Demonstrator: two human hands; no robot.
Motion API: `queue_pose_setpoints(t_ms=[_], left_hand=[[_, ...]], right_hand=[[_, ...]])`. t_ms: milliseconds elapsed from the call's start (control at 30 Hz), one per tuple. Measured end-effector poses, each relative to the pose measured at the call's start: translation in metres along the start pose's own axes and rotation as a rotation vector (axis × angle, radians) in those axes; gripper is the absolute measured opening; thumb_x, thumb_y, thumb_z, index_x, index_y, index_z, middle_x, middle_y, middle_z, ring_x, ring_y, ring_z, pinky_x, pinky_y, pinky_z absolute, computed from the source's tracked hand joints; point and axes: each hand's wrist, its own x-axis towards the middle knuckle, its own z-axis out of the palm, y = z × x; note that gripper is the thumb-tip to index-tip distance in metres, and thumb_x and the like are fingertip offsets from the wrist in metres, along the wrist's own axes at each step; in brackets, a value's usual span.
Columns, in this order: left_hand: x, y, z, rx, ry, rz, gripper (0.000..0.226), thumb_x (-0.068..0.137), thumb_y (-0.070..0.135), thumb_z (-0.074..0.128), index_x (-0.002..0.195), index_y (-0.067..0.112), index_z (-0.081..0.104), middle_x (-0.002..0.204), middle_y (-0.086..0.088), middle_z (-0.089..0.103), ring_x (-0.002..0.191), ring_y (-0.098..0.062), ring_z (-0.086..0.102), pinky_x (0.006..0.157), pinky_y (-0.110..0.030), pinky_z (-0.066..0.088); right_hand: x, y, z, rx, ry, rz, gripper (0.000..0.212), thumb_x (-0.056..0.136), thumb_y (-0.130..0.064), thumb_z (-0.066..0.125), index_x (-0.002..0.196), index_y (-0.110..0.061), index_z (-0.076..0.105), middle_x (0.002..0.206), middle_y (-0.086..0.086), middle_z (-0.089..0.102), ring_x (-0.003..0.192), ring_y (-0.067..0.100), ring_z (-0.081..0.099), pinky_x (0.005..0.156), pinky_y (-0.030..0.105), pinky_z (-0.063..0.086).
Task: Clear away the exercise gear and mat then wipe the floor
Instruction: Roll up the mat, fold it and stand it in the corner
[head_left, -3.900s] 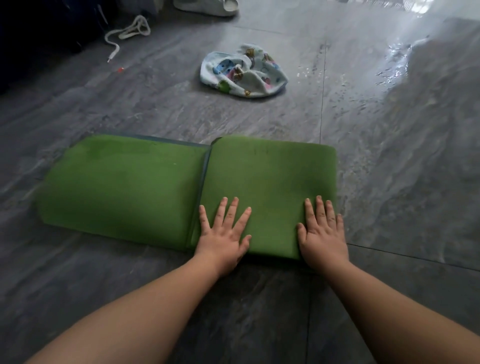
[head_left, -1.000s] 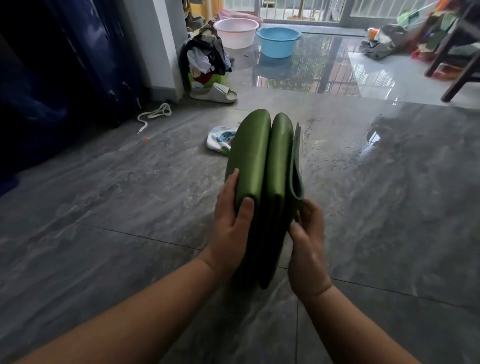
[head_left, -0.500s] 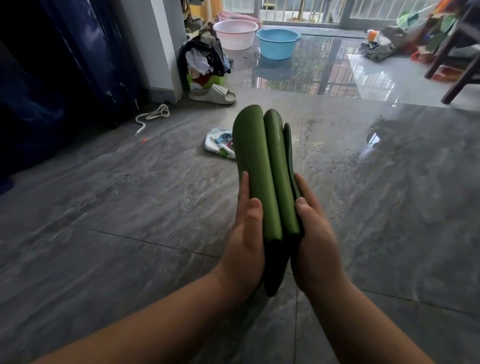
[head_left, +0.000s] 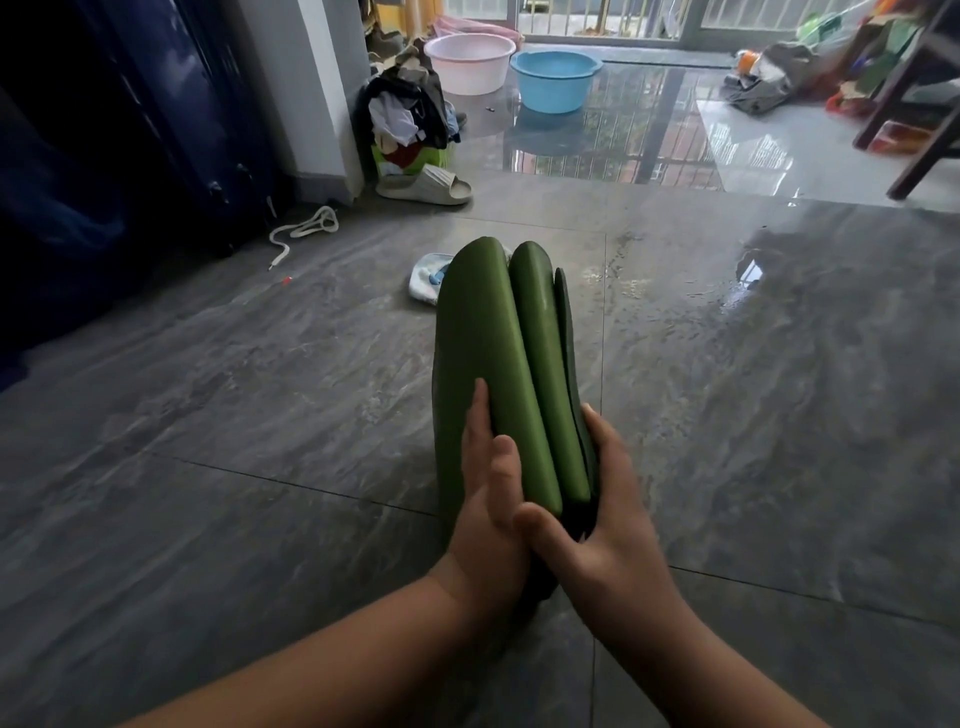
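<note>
The folded green exercise mat (head_left: 498, 364) stands on edge between the person's two hands, its rounded folds facing up and its far end pointing away across the grey tiled floor (head_left: 208, 415). The left hand (head_left: 488, 499) presses flat against the mat's left side, fingers straight along the outer fold and thumb laid over the top. The right hand (head_left: 602, 525) cups the near right corner, fingers wrapped round the thin outer flap and thumb reaching across toward the left hand. Just beyond the mat's far end a patterned cloth (head_left: 428, 280) lies on the floor, partly hidden by the mat. Farther off, a white cord (head_left: 304, 231) lies near the dark blue cabinet, a beige slipper (head_left: 426, 187) sits beside a pile of clothes (head_left: 410, 119), and a pink basin (head_left: 467, 60) and blue basin (head_left: 555, 78) stand on the glossy, wet-looking floor.
</note>
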Motion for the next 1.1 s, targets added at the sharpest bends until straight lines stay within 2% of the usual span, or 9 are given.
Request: queue_pose_setpoints(t_ms=[133,267,467,600,733,833,933,1000,1100], left_hand=[[0.008,0.009,-0.010,-0.028,-0.181,-0.075,0.061,0.096,0.043,0.032,0.153,0.044,0.010,0.152,0.006,0.041,0.135,-0.009,0.047,0.106,-0.025,0.043],[0.021,0.014,-0.021,0.131,-0.216,0.019,0.053,0.099,0.029,0.031,0.151,0.037,0.025,0.153,0.011,0.038,0.141,-0.007,0.037,0.119,-0.041,0.030],[0.056,0.033,-0.065,0.651,-0.055,0.207,0.036,0.085,0.047,0.064,0.112,0.041,0.040,0.107,-0.003,0.053,0.095,-0.020,0.058,0.085,-0.049,0.051],[0.078,0.076,-0.108,0.999,-0.059,0.197,0.074,0.073,0.037,0.083,0.124,0.039,0.030,0.113,0.004,0.039,0.096,-0.009,0.046,0.082,-0.035,0.047],[0.092,0.113,-0.139,1.280,-0.079,0.133,0.115,0.056,0.043,0.091,0.141,0.053,0.015,0.142,0.009,0.018,0.132,-0.024,0.029,0.108,-0.055,0.038],[0.099,0.125,-0.152,1.196,-0.163,-0.085,0.132,0.054,0.034,0.094,0.142,0.063,0.001,0.159,0.018,-0.005,0.149,-0.027,0.007,0.118,-0.054,0.020],[0.096,0.125,-0.153,0.910,-0.350,-0.328,0.130,0.065,0.014,0.090,0.144,0.064,-0.001,0.162,-0.001,0.014,0.137,-0.024,0.033,0.109,-0.039,0.040],[0.091,0.119,-0.151,0.779,-0.425,-0.369,0.125,0.069,0.005,0.086,0.147,0.059,0.004,0.159,0.001,0.022,0.127,-0.014,0.040,0.092,-0.020,0.047],[0.087,0.107,-0.146,0.617,-0.416,-0.361,0.117,0.071,-0.001,0.081,0.149,0.054,0.014,0.147,0.004,0.035,0.115,-0.008,0.050,0.078,-0.017,0.053]], right_hand=[[0.012,0.002,-0.010,-0.052,0.001,-0.031,0.105,0.056,-0.051,0.082,0.145,-0.030,0.032,0.130,-0.021,0.051,0.120,-0.001,0.053,0.096,0.018,0.046],[0.025,0.000,-0.024,-0.035,0.090,-0.040,0.074,0.062,-0.033,0.072,0.131,-0.036,0.045,0.109,-0.018,0.063,0.097,0.010,0.066,0.084,0.038,0.057],[0.038,-0.001,-0.044,-0.013,-0.015,-0.120,0.066,0.061,-0.010,0.066,0.123,-0.032,0.057,0.095,-0.002,0.068,0.076,0.022,0.066,0.064,0.045,0.057],[0.045,0.000,-0.059,0.070,-0.145,-0.093,0.069,0.058,0.001,0.060,0.120,-0.030,0.062,0.098,0.006,0.068,0.083,0.037,0.064,0.063,0.046,0.054],[0.055,-0.015,-0.076,0.099,-0.342,0.066,0.068,0.058,0.004,0.059,0.117,-0.030,0.062,0.107,0.004,0.068,0.092,0.040,0.063,0.072,0.050,0.057],[0.065,-0.031,-0.094,0.011,-0.519,0.176,0.071,0.058,0.004,0.060,0.117,-0.035,0.062,0.111,-0.002,0.067,0.097,0.033,0.065,0.080,0.049,0.057],[0.069,-0.037,-0.112,-0.038,-0.553,0.209,0.073,0.055,0.004,0.060,0.117,-0.035,0.065,0.111,0.002,0.067,0.101,0.034,0.064,0.085,0.057,0.053],[0.069,-0.035,-0.120,-0.021,-0.542,0.218,0.074,0.054,0.004,0.058,0.118,-0.031,0.066,0.113,0.009,0.067,0.105,0.038,0.062,0.089,0.062,0.049],[0.073,-0.025,-0.126,0.077,-0.525,0.253,0.072,0.051,0.007,0.053,0.115,-0.023,0.068,0.113,0.013,0.067,0.107,0.040,0.063,0.093,0.063,0.046]])
